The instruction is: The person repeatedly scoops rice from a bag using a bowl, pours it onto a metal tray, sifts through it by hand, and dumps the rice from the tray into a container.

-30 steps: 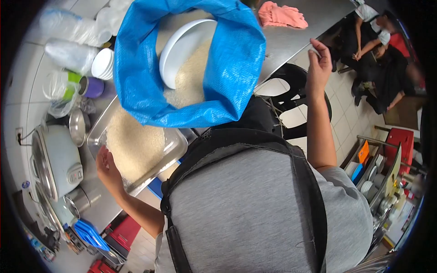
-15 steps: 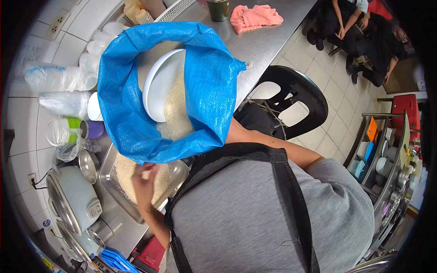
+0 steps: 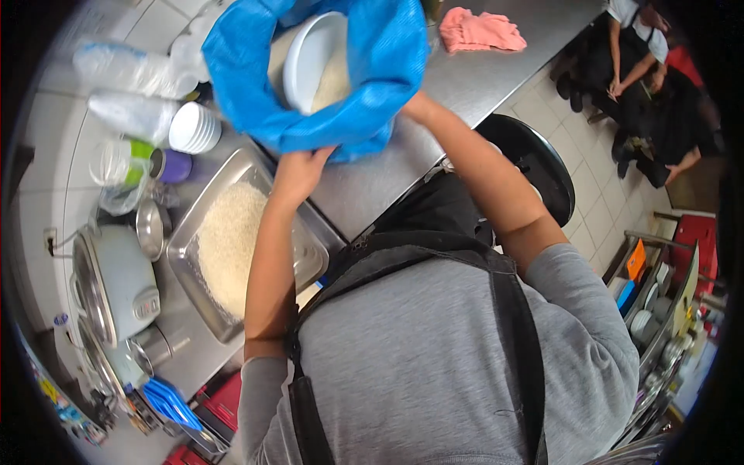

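Observation:
A blue woven sack [image 3: 387, 58] stands at the top of the view, its mouth open, with rice [image 3: 334, 82] and a white bowl [image 3: 304, 66] inside. My left hand [image 3: 301, 174] is closed on the near lower edge of the sack. Against the sack's right side is my right hand [image 3: 417, 108], its fingers mostly hidden behind the blue material. Below and left of the sack, a metal tray [image 3: 180, 252] holds a heap of rice [image 3: 229, 244]; my left forearm passes over its right part.
Along the wall stand white cups [image 3: 195, 128], a purple cup [image 3: 170, 165], a metal bowl [image 3: 150, 230] and a rice cooker [image 3: 116, 283]. A pink cloth [image 3: 480, 31] lies on the steel counter [image 3: 457, 81]. A black chair [image 3: 542, 155] is at right, with seated people beyond.
The sack has moved away from me, off the tray and over the counter, with both hands at it. More of the tray and its rice shows. The view has shifted slightly.

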`<state>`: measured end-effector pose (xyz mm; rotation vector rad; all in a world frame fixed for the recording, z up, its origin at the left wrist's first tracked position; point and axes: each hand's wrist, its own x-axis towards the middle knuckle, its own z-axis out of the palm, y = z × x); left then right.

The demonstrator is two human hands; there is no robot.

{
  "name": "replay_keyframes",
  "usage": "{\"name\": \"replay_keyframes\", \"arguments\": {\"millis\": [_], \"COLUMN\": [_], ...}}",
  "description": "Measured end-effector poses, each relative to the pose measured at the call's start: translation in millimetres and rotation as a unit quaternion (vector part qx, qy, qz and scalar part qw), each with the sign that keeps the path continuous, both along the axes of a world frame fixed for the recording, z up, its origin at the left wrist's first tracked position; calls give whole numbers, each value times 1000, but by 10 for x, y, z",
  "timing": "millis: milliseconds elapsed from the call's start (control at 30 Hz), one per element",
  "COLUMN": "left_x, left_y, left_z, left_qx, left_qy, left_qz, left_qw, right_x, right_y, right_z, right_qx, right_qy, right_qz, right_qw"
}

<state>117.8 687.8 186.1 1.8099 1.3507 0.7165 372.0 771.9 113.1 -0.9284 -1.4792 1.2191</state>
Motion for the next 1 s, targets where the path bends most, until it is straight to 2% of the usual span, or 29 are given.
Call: {"name": "replay_keyframes", "arguments": {"millis": [67,100,167,233,300,333,367,400,533,633,733,1000], "left_x": [93,35,-64,-438,-934,-1226,-1417,-1720,-2191,-2233,-2183,-2163], "left_y": [24,-22,-215,-424,-707,-864,-1045,-1217,-1728,-1863,-1924,-1977], "left_z": [-98,-82,56,168,145,95,122,-41,-181,-225,-204,-323], "left_qx": [-10,34,114,114,101,90,68,66,48,61,68,80], "left_qy": [-28,-6,37,4,9,41,23,-34,-40,-59,-12,25], "left_qz": [-7,-7,-4,43,160,222,279,318,419,419,422,409], "left_qw": [1000,999,993,993,982,970,958,945,906,904,904,909], "right_x": [81,128,216,213,202,242,222,197,62,5,-15,-36], "right_y": [30,20,-155,-558,-1005,-1219,-1389,-1528,-1772,-1765,-1726,-1709], "right_z": [-5,-12,13,47,-54,-56,67,137,-3,-23,-40,-199], "right_qx": [-72,-100,-9,-35,11,66,150,126,150,169,203,247], "right_qy": [65,94,-58,-64,-140,-231,-270,-268,-306,-322,-325,-317], "right_qz": [-77,-116,-191,-194,-190,-151,-108,-57,9,13,23,7], "right_qw": [992,984,980,978,972,959,945,953,940,932,923,916]}}
